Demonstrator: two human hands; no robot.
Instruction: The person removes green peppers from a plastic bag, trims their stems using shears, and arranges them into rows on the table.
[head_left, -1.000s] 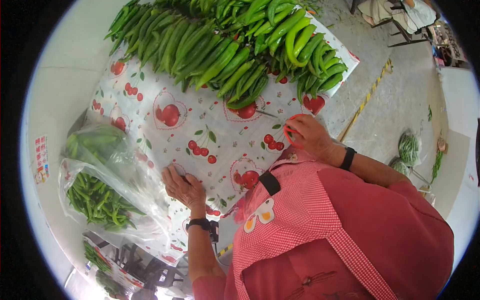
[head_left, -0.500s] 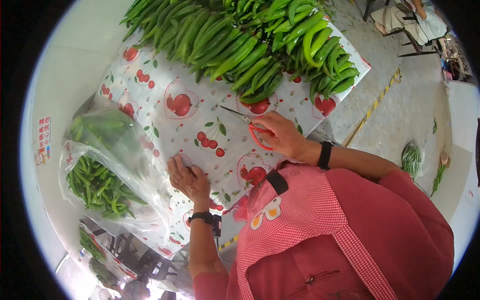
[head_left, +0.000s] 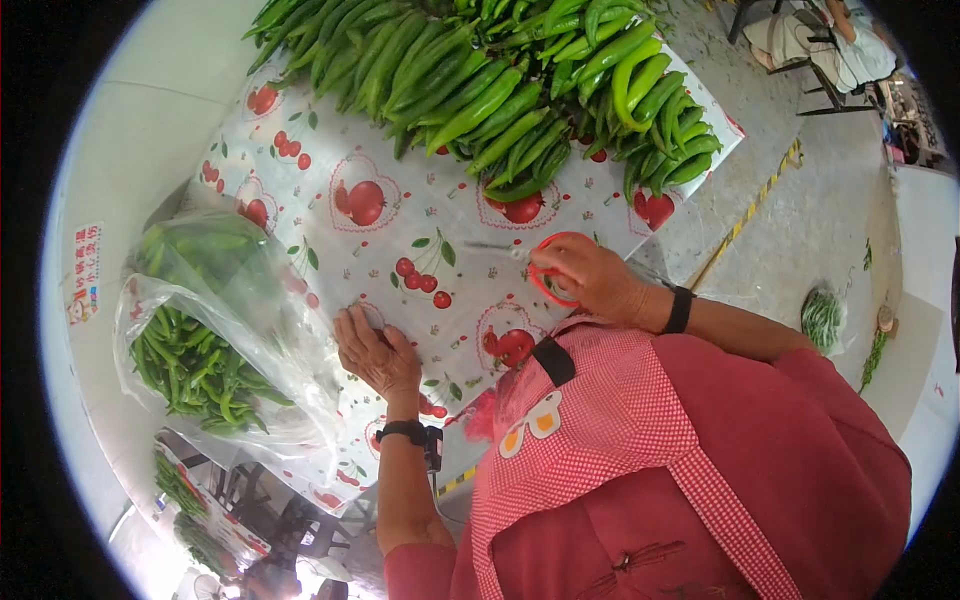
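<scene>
My right hand (head_left: 596,282) is closed around the red handle of a pair of scissors (head_left: 538,277), just above the patterned tablecloth (head_left: 455,335). The blades point left and look blurred. Lying on the cloth to the left is my left hand (head_left: 378,355), open, with nothing visible in it. Close by that hand stands a clear plastic bag (head_left: 300,370) of green chili peppers (head_left: 200,370). Rows of larger green peppers (head_left: 430,80) cover the far part of the table.
A strip of yellow-black tape (head_left: 745,220) runs along the floor at the right. A bag of greens (head_left: 822,318) lies on the floor there. At the upper right a person (head_left: 820,45) sits on a chair. Another table with greens (head_left: 180,490) appears at lower left.
My right hand has drawn the scissors to the right, away from the middle of the cloth, and the blades have become blurred. My left hand has stayed in place.
</scene>
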